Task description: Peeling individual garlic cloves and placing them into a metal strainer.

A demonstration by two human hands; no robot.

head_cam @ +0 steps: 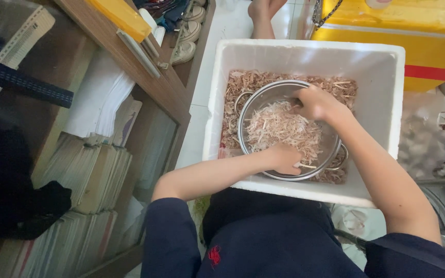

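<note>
Fingers [298, 105] curled, gripping husks [276, 126] in bowl [263, 95].

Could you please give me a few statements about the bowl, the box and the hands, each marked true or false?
1. The metal bowl sits inside the white foam box. True.
2. Both hands are in the bowl: the left hand at its near side, the right hand at its far rim. True.
3. The bowl is empty. False: it holds a heap of pale, papery peelings.
4. The box is otherwise bare. False: brownish peelings lie around the bowl.
5. A yellow box stands beyond the foam box. True.
6. The right hand holds a knife. False: no knife shows.
</note>
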